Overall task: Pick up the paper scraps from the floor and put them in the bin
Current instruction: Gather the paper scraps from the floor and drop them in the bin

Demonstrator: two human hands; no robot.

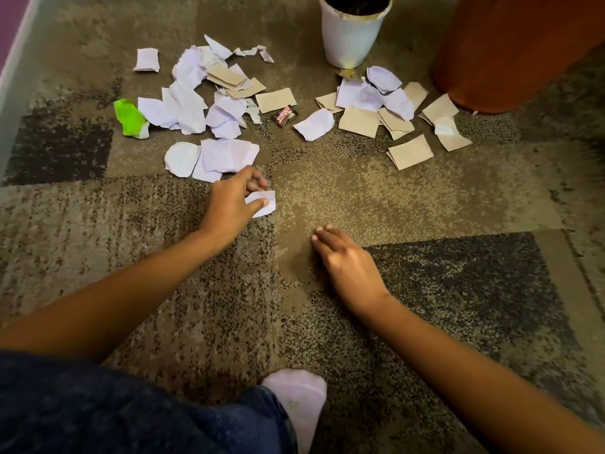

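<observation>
My left hand [234, 204] pinches a small white paper scrap [266, 206] just above the carpet, near the middle of the view. My right hand [343, 257] rests flat on the carpet with its fingers together and holds nothing. Beyond my hands lie several white scraps [190, 109], several brown card pieces [358, 121], one green scrap [129, 117] and a small dark wrapper [285, 116]. The white bin [352, 37] stands upright at the top centre, behind the right-hand group of scraps.
A large orange-brown rounded object [510, 50] stands right of the bin. A pale skirting edge [13, 77] runs along the left. The patterned carpet [409, 198] covers the floor. My knee in dark jeans [98, 404] and a white sock [299, 401] are at the bottom.
</observation>
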